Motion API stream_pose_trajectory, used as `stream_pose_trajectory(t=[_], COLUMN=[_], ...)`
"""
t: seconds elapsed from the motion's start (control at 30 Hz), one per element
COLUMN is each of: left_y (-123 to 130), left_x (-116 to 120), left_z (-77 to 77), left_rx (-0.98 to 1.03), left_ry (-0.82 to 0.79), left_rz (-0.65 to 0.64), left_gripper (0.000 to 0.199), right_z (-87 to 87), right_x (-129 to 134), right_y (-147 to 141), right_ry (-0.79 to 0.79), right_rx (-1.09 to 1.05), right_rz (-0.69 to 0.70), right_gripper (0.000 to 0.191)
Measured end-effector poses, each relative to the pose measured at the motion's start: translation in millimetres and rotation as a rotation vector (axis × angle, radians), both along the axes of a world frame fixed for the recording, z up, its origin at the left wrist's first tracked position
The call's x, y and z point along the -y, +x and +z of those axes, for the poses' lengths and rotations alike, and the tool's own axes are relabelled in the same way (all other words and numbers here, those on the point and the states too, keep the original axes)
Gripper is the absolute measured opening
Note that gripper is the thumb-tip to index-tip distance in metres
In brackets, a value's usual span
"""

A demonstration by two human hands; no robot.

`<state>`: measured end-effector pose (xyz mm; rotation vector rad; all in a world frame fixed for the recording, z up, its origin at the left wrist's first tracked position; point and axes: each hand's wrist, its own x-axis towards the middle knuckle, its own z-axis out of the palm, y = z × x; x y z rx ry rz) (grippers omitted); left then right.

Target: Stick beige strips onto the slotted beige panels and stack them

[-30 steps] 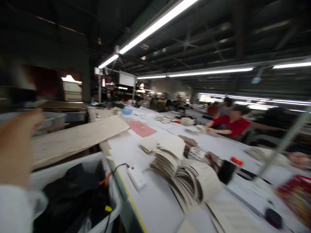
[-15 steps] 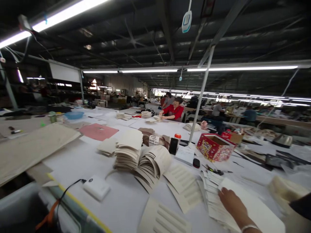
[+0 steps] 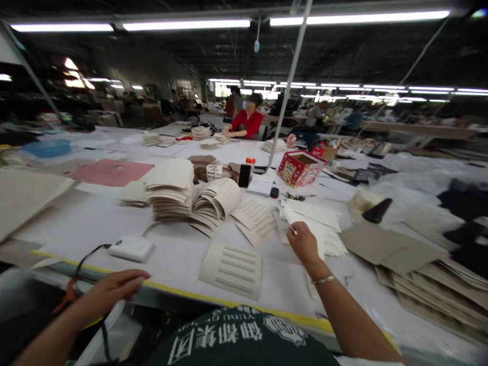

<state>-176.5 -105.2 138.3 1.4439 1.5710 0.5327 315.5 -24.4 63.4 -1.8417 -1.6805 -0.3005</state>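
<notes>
My right hand [image 3: 304, 243], with a bracelet at the wrist, pinches the near left edge of a white sheet [image 3: 305, 218] on the pile of white pieces. My left hand [image 3: 121, 288] hovers at the table's yellow front edge, below the white box [image 3: 131, 248]; its fingers are stretched out and hold nothing. Between the hands a beige panel with raised strips [image 3: 233, 269] lies flat. Behind it are a thick stack of cream pieces [image 3: 170, 188], a fanned, curved stack [image 3: 216, 201] and more striped panels [image 3: 256, 219].
A red patterned box [image 3: 299, 169], a phone [image 3: 244, 175] and small tools [image 3: 295, 196] sit farther back. Large beige sheets [image 3: 396, 249] are piled at the right. A thin pole [image 3: 288, 86] rises behind. Across the table a person in red [image 3: 247, 122] handles pieces.
The view has tilted down and turned right. My left hand has come into view at the front edge. My right hand, flat on the white sheet before, now pinches its edge.
</notes>
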Motion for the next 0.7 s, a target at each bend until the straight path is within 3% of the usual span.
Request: stream_pose_trajectory(t=[0.07, 0.1, 0.2, 0.27, 0.37, 0.57, 0.7], left_y=[66.0, 102.2, 194.5, 228.1, 240.8, 233.8, 233.2], left_x=[-11.1, -15.2, -25.5, -32.9, -43.1, -46.5, -42.9], left_z=[-25.1, -37.7, -69.7, -84.5, -99.5, -113.9, -119.2], left_rx=[0.122, 0.233, 0.479, 0.506, 0.478, 0.465, 0.483], left_ry=[-0.107, -0.173, -0.337, -0.358, -0.329, -0.301, -0.278], left_rz=[-0.256, -0.312, -0.245, -0.183, -0.131, -0.101, -0.098], left_gripper=[0.038, 0.043, 0.054, 0.042, 0.024, 0.023, 0.021], right_z=[-8.3, -14.8, -36.9, -48.2, -56.6, -54.9, -49.2], right_x=[24.8, 35.9, 60.8, 69.1, 71.9, 70.1, 69.0], right_y=[-35.8, -52.8, -91.9, -104.3, -104.7, -93.1, -97.6], right_ry=[-0.017, -0.058, -0.256, -0.400, -0.565, -0.893, -1.004], right_rx=[-0.088, -0.148, -0.369, -0.514, -0.712, -1.434, -1.624], right_rz=[0.161, 0.233, 0.360, 0.397, 0.418, 0.335, 0.251], right_gripper=[0.011, 0.012, 0.016, 0.020, 0.024, 0.009, 0.010])
